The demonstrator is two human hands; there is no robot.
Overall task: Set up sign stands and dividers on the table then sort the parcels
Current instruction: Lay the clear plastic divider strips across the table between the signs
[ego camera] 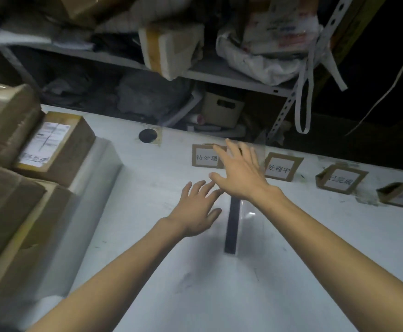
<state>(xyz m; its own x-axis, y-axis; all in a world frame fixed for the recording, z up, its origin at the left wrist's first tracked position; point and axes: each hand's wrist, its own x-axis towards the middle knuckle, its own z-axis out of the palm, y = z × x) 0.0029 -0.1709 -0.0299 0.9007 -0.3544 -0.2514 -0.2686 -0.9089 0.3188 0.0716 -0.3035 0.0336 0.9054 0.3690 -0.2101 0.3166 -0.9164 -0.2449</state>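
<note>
Several cardboard sign stands with white paper labels line the far edge of the white table: one partly behind my right hand, a second, a third and a fourth at the right. A clear upright divider on a black base strip stands mid-table. My right hand has spread straight fingers against the divider's upper part. My left hand is open, fingers spread, just left of the divider. Brown parcels are stacked at the left.
A clear plastic-wrapped block lies under the parcels at the left. A round dark hole is in the table near its far edge. Behind the table a metal shelf holds boxes, bags and white straps.
</note>
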